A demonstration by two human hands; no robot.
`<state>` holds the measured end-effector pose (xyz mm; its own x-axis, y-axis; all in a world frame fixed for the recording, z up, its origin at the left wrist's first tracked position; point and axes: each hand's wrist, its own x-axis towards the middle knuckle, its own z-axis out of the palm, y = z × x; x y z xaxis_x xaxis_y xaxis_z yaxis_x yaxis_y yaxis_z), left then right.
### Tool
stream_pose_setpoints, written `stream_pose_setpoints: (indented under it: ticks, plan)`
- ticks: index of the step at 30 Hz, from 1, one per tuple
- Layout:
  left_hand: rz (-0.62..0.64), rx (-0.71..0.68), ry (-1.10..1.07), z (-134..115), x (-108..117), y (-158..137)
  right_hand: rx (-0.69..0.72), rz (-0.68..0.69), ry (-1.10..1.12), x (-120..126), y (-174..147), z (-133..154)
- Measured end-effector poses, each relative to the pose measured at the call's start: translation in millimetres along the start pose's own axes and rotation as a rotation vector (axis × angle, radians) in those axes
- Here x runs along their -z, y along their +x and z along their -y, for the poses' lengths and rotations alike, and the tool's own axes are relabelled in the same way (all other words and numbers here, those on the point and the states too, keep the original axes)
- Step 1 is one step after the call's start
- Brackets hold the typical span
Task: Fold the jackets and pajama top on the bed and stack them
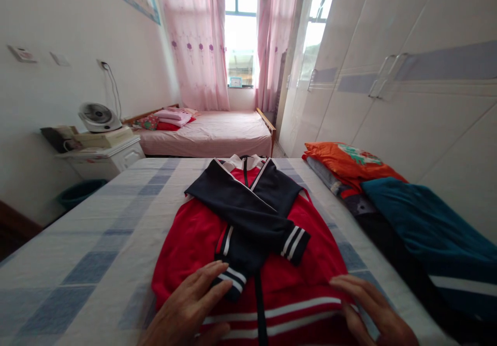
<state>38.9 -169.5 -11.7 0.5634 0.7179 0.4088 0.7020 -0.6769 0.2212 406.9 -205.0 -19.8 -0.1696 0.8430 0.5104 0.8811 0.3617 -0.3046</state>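
A red zip jacket (186,237) with dark navy sleeves (252,224) lies front up on the bed, its collar away from me. Both sleeves are folded across the chest, and their white-striped cuffs (295,243) rest on the red front. My left hand (190,304) is open over the lower left of the jacket, fingertips at the nearer cuff. At the lower right edge, by the striped hem, my right hand (375,307) is open too, with thumb and fingers apart against the red cloth.
The jacket lies on a blue-and-white bedsheet (97,232). On the right are a teal garment (430,227) and an orange one (349,162), beside white wardrobes (407,118). A fan (99,117) stands on a left cabinet. Another bed (229,129) stands by the window.
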Motion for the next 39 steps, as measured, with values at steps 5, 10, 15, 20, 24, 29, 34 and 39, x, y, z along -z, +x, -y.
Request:
stream_pose_setpoints:
  ticks: [5,10,15,20,24,29,34,39]
  plan:
    - [0.119,0.028,0.052,10,14,54,0.05,0.027,-0.096,-18,41,8]
    - [0.152,0.047,0.112,42,6,105,0.095,0.119,-0.079,-41,72,21]
    - [0.239,0.054,0.173,50,-8,126,0.061,0.143,-0.027,-40,82,30]
    - [0.187,0.101,0.183,48,-3,122,0.181,0.081,0.013,-31,73,30]
    - [0.211,0.079,0.116,47,4,108,0.188,0.234,0.06,-29,63,34]
    - [0.1,0.111,-0.072,44,10,111,0.181,0.245,0.107,-18,65,35]
    - [0.117,0.075,-0.086,41,-7,115,0.289,0.101,0.014,-16,72,35]
    - [0.351,0.042,-0.102,40,-22,111,0.247,0.468,0.018,-25,78,37]
